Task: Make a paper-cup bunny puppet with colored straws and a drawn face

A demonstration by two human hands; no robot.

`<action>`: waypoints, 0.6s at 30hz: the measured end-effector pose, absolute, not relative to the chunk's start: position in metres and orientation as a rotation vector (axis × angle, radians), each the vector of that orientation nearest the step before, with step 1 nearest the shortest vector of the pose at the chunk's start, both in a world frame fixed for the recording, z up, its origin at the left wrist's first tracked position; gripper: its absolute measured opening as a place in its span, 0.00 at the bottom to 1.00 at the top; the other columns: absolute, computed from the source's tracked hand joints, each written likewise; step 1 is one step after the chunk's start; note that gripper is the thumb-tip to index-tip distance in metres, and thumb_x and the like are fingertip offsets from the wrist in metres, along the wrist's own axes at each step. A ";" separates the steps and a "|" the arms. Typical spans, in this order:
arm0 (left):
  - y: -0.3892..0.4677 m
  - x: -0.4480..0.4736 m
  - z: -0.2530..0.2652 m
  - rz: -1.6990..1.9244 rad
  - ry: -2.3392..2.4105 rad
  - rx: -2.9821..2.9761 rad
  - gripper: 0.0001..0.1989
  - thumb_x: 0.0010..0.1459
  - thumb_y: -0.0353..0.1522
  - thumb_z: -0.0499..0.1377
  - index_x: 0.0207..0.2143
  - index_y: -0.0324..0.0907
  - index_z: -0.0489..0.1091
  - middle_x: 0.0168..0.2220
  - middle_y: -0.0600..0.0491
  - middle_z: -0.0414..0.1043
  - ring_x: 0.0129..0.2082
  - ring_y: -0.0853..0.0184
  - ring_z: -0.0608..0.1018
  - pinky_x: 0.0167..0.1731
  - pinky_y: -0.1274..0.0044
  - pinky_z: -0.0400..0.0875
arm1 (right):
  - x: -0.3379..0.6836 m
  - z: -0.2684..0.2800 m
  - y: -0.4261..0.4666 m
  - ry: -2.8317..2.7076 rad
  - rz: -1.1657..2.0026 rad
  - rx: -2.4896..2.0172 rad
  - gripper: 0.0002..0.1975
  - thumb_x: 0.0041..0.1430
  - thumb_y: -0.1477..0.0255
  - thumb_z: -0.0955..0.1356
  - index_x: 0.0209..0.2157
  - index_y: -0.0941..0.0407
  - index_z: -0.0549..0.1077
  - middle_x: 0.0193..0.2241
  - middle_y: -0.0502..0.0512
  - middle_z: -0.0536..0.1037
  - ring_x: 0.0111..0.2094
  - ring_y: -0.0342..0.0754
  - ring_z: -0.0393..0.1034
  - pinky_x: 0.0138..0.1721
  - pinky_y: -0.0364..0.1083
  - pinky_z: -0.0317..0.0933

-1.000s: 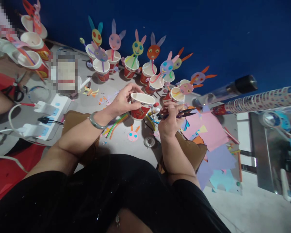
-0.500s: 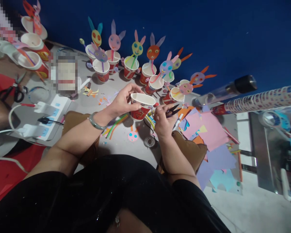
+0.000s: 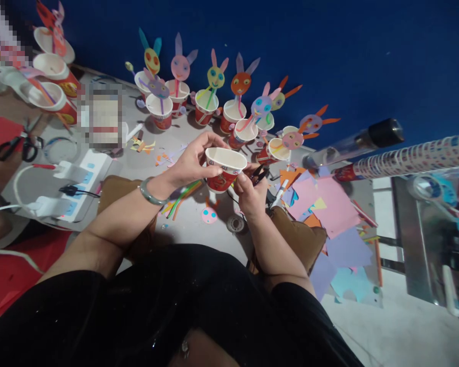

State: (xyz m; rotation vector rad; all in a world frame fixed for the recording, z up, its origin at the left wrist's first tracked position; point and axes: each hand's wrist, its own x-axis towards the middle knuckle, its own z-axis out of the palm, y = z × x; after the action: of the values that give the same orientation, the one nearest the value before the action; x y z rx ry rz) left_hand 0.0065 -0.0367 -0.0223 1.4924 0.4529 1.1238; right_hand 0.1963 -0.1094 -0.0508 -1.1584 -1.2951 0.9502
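My left hand (image 3: 199,162) is wrapped around a red and white paper cup (image 3: 218,181), thumb on the near side and fingers behind. The cup is slightly tilted above the table, its mouth up. My right hand (image 3: 252,193) is at the cup's right side, the thumb close to or touching its wall. Small black scissors (image 3: 258,176) are tucked in that hand, tips pointing away; their handles are hidden. Below the cup lie a pink paper rabbit face (image 3: 209,215), a roll of tape (image 3: 235,223) and coloured straws (image 3: 181,198).
Paper cups with rabbit figures (image 3: 235,109) stand along the blue wall. At right lie coloured paper sheets (image 3: 336,204) and a long stack of cups (image 3: 409,158). A power strip (image 3: 86,186) and black-handled scissors (image 3: 21,145) are at left, near another person's arm.
My right hand has moved left to the cup's side, and the black scissors in it have turned and shifted with it. My left hand and the cup have barely moved.
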 end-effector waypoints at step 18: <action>-0.044 0.009 -0.015 1.052 0.530 1.515 0.25 0.46 0.34 0.70 0.46 0.44 0.66 0.46 0.51 0.74 0.45 0.66 0.78 0.44 0.74 0.73 | 0.195 -0.046 -0.107 -1.243 0.923 -1.135 0.36 0.43 0.44 0.78 0.48 0.49 0.71 0.45 0.55 0.80 0.38 0.49 0.78 0.39 0.50 0.78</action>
State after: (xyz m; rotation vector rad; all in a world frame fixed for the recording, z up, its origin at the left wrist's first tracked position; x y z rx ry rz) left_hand 0.0090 -0.0441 -0.0148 1.5146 0.5297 1.0520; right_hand 0.1946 -0.1070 -0.0458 -1.1351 -1.2429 0.9227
